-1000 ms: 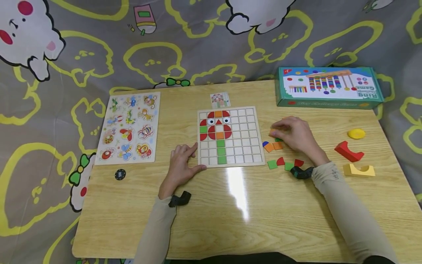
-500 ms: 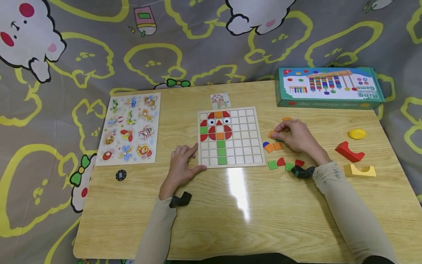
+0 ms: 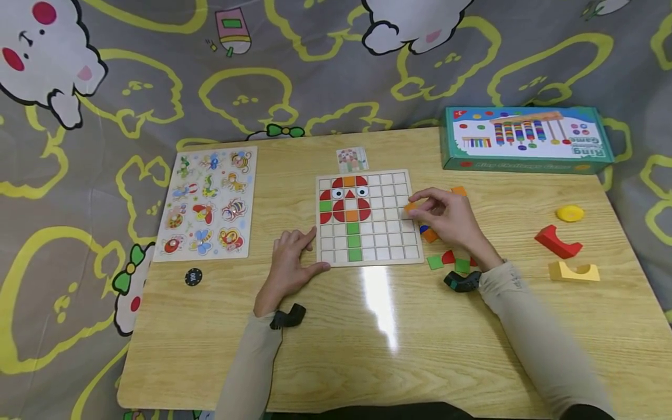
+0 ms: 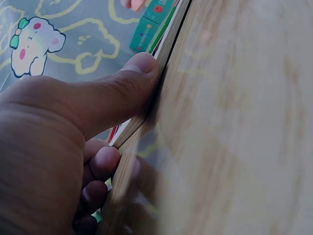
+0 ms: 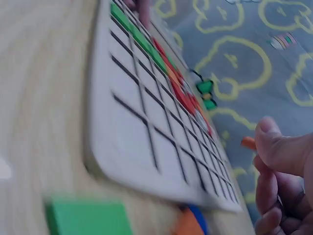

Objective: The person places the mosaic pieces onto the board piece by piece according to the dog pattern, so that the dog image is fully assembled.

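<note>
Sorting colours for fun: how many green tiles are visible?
6. Three green tiles run down the board, another sits in its leftmost column, and two lie loose to its right. More may hide behind the right hand.

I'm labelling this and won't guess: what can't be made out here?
Held orange piece: right wrist view, shape partly hidden by the right hand.
Card: head view, details too small to read.
Board: left wrist view, face mostly hidden by the left hand and the low angle.
Green piece: right wrist view, blurred and cut off by the bottom edge.
</note>
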Demonstrator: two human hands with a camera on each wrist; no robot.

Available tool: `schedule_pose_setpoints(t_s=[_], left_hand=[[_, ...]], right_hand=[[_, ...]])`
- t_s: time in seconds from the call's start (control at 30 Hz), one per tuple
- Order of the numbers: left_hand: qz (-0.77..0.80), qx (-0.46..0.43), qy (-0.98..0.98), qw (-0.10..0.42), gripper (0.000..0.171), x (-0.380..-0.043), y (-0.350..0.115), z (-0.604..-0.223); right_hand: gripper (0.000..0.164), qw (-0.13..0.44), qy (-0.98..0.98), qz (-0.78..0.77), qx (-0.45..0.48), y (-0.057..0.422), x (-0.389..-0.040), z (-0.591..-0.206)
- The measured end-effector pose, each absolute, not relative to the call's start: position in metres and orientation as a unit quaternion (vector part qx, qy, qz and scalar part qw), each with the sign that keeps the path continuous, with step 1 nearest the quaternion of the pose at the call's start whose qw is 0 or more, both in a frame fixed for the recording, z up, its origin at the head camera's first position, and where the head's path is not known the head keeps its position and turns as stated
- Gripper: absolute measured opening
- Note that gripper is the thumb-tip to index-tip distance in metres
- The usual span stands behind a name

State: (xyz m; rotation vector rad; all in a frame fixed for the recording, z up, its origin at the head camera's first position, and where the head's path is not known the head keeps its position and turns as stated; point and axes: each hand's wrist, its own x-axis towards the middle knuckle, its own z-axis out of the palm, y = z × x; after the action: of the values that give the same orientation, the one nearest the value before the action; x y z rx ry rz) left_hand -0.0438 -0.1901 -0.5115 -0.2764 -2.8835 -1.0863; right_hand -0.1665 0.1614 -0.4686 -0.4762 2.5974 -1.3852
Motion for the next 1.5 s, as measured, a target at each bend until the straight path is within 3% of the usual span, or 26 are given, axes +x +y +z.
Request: schedule_pose_setpoints(t_s=[0.3, 0.73, 1.3, 1.5], left_hand=[[-0.347, -0.086, -0.934, 0.019, 0.089, -0.044, -0.19, -0.511], [-0.344, -0.089, -0.935, 0.021, 0.088, -0.046, -0.192, -0.511], [-0.343, -0.082, -0.935, 0.013, 0.088, -0.047, -0.192, -0.51], [-0.346, -0.082, -0.935, 0.011, 0.09, -0.045, -0.191, -0.512]], right_hand=[[0.027, 0.116, 0.853, -0.468, -0.2, 0.119, -0.158, -0.486], [0.028, 0.095, 0.873, -0.388, -0.279, 0.091, -0.159, -0.487], [0.024, 0.09, 0.878, -0.371, -0.289, 0.09, -0.161, -0.486], [0.026, 0.087, 0.871, -0.41, -0.256, 0.117, -0.171, -0.479]])
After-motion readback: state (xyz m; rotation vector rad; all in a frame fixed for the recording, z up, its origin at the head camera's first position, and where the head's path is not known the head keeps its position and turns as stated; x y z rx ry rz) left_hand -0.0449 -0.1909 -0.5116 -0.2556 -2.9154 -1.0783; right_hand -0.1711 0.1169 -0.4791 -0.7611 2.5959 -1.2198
